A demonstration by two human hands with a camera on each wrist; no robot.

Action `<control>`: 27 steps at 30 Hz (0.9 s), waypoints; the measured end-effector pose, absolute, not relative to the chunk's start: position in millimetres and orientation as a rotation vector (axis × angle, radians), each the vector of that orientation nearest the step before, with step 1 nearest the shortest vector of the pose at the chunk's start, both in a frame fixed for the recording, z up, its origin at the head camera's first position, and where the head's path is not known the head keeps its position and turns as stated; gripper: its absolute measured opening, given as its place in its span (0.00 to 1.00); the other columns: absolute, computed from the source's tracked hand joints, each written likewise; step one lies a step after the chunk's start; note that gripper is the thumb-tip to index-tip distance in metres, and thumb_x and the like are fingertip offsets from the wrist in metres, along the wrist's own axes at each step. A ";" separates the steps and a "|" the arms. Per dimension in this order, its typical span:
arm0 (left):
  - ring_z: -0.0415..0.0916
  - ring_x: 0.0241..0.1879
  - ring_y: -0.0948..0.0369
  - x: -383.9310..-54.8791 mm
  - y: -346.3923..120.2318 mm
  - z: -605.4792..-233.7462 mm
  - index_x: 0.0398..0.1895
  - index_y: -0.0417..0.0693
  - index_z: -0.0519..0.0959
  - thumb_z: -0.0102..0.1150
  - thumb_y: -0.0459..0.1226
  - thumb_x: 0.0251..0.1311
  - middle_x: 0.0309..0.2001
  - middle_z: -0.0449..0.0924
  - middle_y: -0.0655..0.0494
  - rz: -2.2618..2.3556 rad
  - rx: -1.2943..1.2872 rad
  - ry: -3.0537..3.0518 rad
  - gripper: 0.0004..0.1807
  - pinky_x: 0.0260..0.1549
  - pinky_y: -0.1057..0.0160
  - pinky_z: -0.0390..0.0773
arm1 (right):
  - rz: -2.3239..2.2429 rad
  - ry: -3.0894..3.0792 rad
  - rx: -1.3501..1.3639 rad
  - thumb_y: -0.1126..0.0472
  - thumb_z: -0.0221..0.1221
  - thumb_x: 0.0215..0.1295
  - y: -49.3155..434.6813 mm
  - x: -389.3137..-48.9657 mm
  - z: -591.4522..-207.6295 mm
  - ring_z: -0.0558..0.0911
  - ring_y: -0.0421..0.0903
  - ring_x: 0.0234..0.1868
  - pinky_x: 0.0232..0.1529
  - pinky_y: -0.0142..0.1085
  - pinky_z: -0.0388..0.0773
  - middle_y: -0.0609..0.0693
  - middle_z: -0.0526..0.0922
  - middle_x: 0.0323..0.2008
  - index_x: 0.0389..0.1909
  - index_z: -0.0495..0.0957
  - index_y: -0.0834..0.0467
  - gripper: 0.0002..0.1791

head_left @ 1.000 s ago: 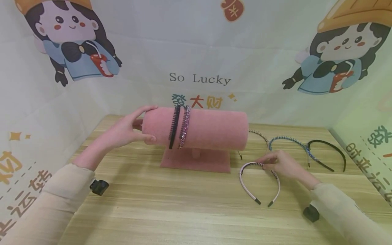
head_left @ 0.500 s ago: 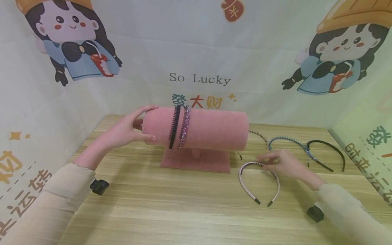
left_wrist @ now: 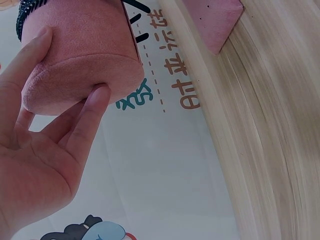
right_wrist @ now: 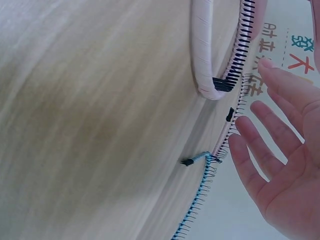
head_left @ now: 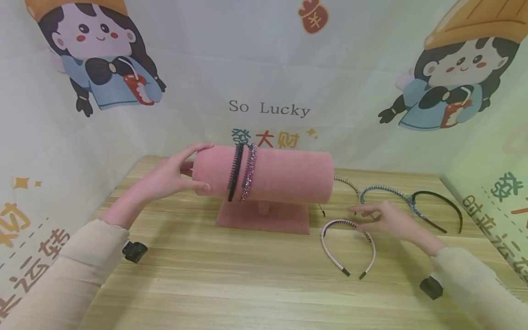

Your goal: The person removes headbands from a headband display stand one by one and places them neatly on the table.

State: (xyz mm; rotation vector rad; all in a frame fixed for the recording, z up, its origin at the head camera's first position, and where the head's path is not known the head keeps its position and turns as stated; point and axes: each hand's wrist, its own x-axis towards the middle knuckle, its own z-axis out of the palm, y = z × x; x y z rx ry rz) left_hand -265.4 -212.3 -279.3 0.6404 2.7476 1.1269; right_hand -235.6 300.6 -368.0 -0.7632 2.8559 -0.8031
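Note:
My left hand (head_left: 173, 172) grips the left end of the pink padded roll of a headband display stand (head_left: 293, 176), thumb in front and fingers around the end. In the left wrist view a fingertip presses into its end face (left_wrist: 75, 85). On the roll sit a black toothed headband (head_left: 234, 176) and, beside it, a purple glitter headband (head_left: 248, 176). My right hand (head_left: 387, 222) holds nothing; its fingers are spread over the top of a pale pink toothed headband (right_wrist: 202, 50) lying on the table, thumb tip right at the band.
Behind the right hand lie a thin toothed headband (head_left: 349, 183), a blue headband (head_left: 385, 188) and a black headband (head_left: 443, 198), overlapping in a row. The wooden table (head_left: 231, 284) ends at a printed cloth backdrop (head_left: 198, 91) behind and at the sides.
My right hand's fingers have parted from the pale pink headband and drawn slightly right, opening wider. The left hand keeps its hold on the stand. The view has tilted slightly.

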 end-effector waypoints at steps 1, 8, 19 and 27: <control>0.77 0.58 0.48 -265.4 -212.2 -279.2 0.76 0.75 0.52 0.73 0.48 0.54 0.68 0.70 0.47 1.127 0.641 2.748 0.50 0.51 0.48 0.80 | -0.800 2.850 -0.773 0.55 0.69 0.59 300.3 -236.0 -366.6 0.84 0.59 0.51 0.35 0.31 0.82 0.62 0.83 0.54 0.59 0.78 0.59 0.28; 0.77 0.58 0.47 -265.7 -212.0 -278.7 0.76 0.75 0.51 0.72 0.48 0.54 0.68 0.70 0.47 1.128 0.640 2.726 0.50 0.52 0.48 0.81 | -0.760 2.868 -0.764 0.59 0.67 0.61 298.2 -239.1 -353.7 0.85 0.56 0.48 0.40 0.33 0.83 0.59 0.85 0.52 0.57 0.81 0.60 0.22; 0.77 0.58 0.48 -266.0 -212.7 -279.6 0.76 0.74 0.51 0.72 0.48 0.54 0.68 0.70 0.48 1.141 0.637 2.724 0.50 0.51 0.49 0.81 | -0.740 2.920 -0.764 0.61 0.66 0.62 287.1 -251.1 -315.1 0.85 0.52 0.46 0.40 0.33 0.82 0.55 0.87 0.48 0.57 0.81 0.58 0.21; 0.77 0.57 0.48 -266.7 -212.5 -279.9 0.76 0.71 0.51 0.72 0.48 0.54 0.68 0.70 0.47 1.149 0.644 2.725 0.51 0.51 0.49 0.81 | -0.763 3.018 -0.722 0.61 0.66 0.63 275.2 -257.7 -277.3 0.84 0.56 0.50 0.44 0.43 0.85 0.59 0.84 0.56 0.59 0.80 0.57 0.23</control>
